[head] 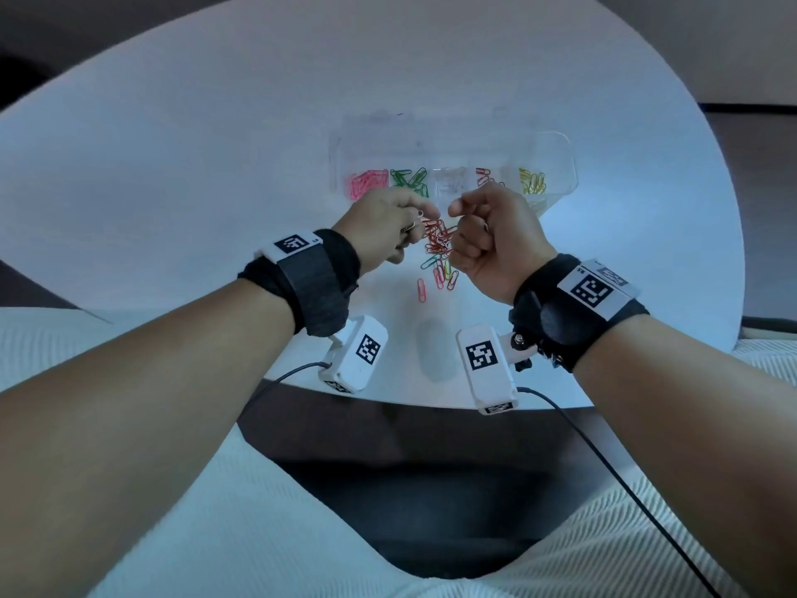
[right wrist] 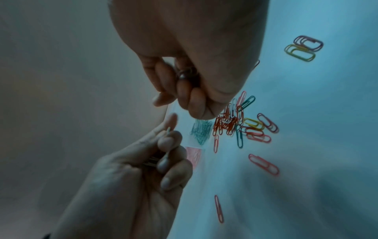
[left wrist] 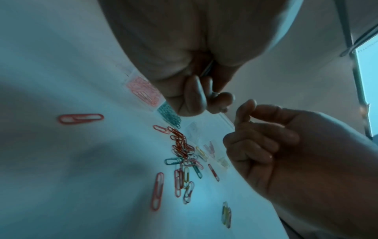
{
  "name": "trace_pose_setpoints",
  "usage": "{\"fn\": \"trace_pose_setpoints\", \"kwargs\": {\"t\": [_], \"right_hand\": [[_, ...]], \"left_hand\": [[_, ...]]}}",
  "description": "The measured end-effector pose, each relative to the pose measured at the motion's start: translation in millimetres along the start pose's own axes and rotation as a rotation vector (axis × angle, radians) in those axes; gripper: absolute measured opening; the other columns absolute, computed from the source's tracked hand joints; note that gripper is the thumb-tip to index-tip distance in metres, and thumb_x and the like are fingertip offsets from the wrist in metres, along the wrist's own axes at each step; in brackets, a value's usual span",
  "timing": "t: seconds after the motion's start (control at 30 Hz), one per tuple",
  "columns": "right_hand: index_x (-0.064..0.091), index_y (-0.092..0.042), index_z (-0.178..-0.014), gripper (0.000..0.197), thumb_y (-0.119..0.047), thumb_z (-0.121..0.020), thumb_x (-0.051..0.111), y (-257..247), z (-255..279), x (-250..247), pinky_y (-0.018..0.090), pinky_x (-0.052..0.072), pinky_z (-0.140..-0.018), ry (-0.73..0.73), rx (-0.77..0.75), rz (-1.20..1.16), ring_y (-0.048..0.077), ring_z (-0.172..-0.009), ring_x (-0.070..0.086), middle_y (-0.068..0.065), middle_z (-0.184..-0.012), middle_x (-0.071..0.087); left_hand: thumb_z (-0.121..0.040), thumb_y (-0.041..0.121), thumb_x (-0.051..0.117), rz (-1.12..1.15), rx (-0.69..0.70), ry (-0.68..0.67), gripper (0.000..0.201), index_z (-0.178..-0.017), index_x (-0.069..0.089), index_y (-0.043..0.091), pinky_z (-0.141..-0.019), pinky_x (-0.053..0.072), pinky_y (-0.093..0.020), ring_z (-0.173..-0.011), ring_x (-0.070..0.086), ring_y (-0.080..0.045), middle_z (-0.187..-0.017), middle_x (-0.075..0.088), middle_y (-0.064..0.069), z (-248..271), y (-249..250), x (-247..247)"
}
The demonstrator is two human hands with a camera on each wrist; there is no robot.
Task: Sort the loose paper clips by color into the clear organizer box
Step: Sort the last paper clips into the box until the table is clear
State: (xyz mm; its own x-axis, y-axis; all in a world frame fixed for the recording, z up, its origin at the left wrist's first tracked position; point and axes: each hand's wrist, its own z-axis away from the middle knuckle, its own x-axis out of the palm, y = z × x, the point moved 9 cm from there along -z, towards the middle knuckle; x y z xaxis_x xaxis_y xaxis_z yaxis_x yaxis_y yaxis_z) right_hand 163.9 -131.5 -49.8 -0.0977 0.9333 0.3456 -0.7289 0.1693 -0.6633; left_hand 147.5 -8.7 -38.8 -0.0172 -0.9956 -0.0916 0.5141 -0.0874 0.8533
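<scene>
The clear organizer box [head: 558, 166] lies on the table beyond my hands. Its compartments hold pink clips [head: 366, 183], green clips [head: 407, 179], pale clips [head: 450, 183], red clips [head: 485, 176] and yellow clips [head: 532, 183]. A loose pile of mostly red clips [head: 437, 243] lies just in front of it, between my hands. My left hand [head: 414, 217] hovers over the pile and pinches a few silver clips [right wrist: 151, 160]. My right hand [head: 461, 209] floats beside it with fingers curled and thumb on the index finger; no clip shows in it.
The round white table [head: 215, 166] has its near edge close under my wrists. Stray clips lie toward me: a pink one [head: 421, 290], a red one [left wrist: 80, 118] and a yellow and purple pair [right wrist: 302, 48]. Cables trail off the wrist cameras.
</scene>
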Motion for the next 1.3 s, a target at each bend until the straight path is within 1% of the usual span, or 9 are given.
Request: {"fn": "trace_pose_setpoints", "kwargs": {"t": [0.1,0.33,0.5,0.63,0.73,0.83,0.9,1.1,1.3], "right_hand": [[0.046,-0.015,-0.061,0.032,-0.025,-0.092,0.046,-7,-2,4,0.022,0.011,-0.042,-0.004,0.015,0.045,0.014,-0.041,0.009,-0.005,-0.041,0.015],[0.045,-0.016,-0.060,0.035,-0.023,-0.093,0.051,-33,-17,-4,0.020,0.018,-0.042,0.188,-0.012,0.334,0.013,-0.038,0.019,-0.004,-0.048,0.027],[0.053,-0.014,-0.085,0.009,-0.022,-0.086,0.055,-67,-29,1,0.027,0.028,-0.050,0.353,-0.160,0.491,0.017,-0.051,0.033,0.000,-0.063,0.037],[0.052,-0.015,-0.085,0.012,-0.026,-0.087,0.056,-76,-36,16,0.029,0.034,-0.053,0.304,-0.227,0.462,0.016,-0.056,0.040,-0.001,-0.067,0.043],[0.057,-0.012,-0.108,0.031,-0.036,-0.088,0.058,-70,-43,20,0.029,0.044,-0.071,0.219,-0.164,0.374,0.019,-0.080,0.049,0.004,-0.096,0.052],[0.042,-0.016,-0.142,0.058,-0.048,-0.095,0.051,-66,-41,17,0.025,0.043,-0.081,0.171,-0.077,0.298,0.016,-0.088,0.044,0.006,-0.126,0.041],[0.043,-0.019,-0.140,0.057,-0.053,-0.094,0.049,-70,-37,12,0.024,0.042,-0.075,0.175,-0.074,0.210,0.015,-0.080,0.041,0.004,-0.124,0.044],[0.050,-0.022,-0.123,0.035,-0.045,-0.096,0.047,-78,-16,-22,0.037,0.049,-0.096,0.308,-0.228,0.215,0.021,-0.113,0.057,0.002,-0.119,0.057],[0.058,-0.022,-0.118,0.029,-0.038,-0.096,0.048,-69,10,-42,0.039,0.048,-0.098,0.331,-0.309,0.334,0.014,-0.108,0.059,-0.003,-0.111,0.064]], "left_hand": [[-0.083,-0.005,0.027,0.124,-0.006,0.084,0.034,-0.057,0.043,0.010,-0.040,0.018,-0.015,-0.039,0.022,-0.011,-0.049,0.036,-0.004,2,11,-9],[-0.076,0.015,0.040,-0.029,-0.117,0.203,0.024,-0.052,0.041,0.014,-0.046,0.015,-0.018,-0.043,0.014,-0.015,-0.047,0.028,0.000,3,27,-37],[-0.089,0.026,0.043,-0.596,-0.031,0.208,0.032,-0.061,0.042,0.011,-0.048,0.026,-0.025,-0.047,0.033,-0.019,-0.056,0.037,-0.002,-14,60,-28],[-0.092,0.025,0.042,-0.727,0.014,0.217,0.029,-0.068,0.050,0.011,-0.048,0.028,-0.027,-0.056,0.043,-0.018,-0.065,0.050,-0.001,-33,79,-14],[-0.095,0.019,0.040,-0.671,0.002,0.229,0.029,-0.105,0.065,0.009,-0.056,0.036,-0.027,-0.079,0.056,-0.021,-0.096,0.064,-0.004,-44,88,-8],[-0.095,0.015,0.040,-0.676,-0.009,0.235,0.032,-0.114,0.064,0.011,-0.060,0.040,-0.026,-0.084,0.057,-0.022,-0.100,0.063,-0.004,-52,90,-2],[-0.094,0.011,0.040,-0.686,-0.006,0.240,0.033,-0.115,0.064,0.011,-0.068,0.046,-0.027,-0.090,0.061,-0.023,-0.106,0.066,-0.005,-57,90,2],[-0.094,0.008,0.038,-0.657,0.032,0.115,0.036,-0.119,0.064,0.009,-0.098,0.045,-0.030,-0.115,0.057,-0.025,-0.124,0.063,-0.008,-59,78,27],[-0.094,0.013,0.042,-0.620,0.128,0.104,0.036,-0.124,0.059,0.023,-0.098,0.040,-0.026,-0.119,0.053,-0.018,-0.130,0.058,0.001,-43,67,28]]}}
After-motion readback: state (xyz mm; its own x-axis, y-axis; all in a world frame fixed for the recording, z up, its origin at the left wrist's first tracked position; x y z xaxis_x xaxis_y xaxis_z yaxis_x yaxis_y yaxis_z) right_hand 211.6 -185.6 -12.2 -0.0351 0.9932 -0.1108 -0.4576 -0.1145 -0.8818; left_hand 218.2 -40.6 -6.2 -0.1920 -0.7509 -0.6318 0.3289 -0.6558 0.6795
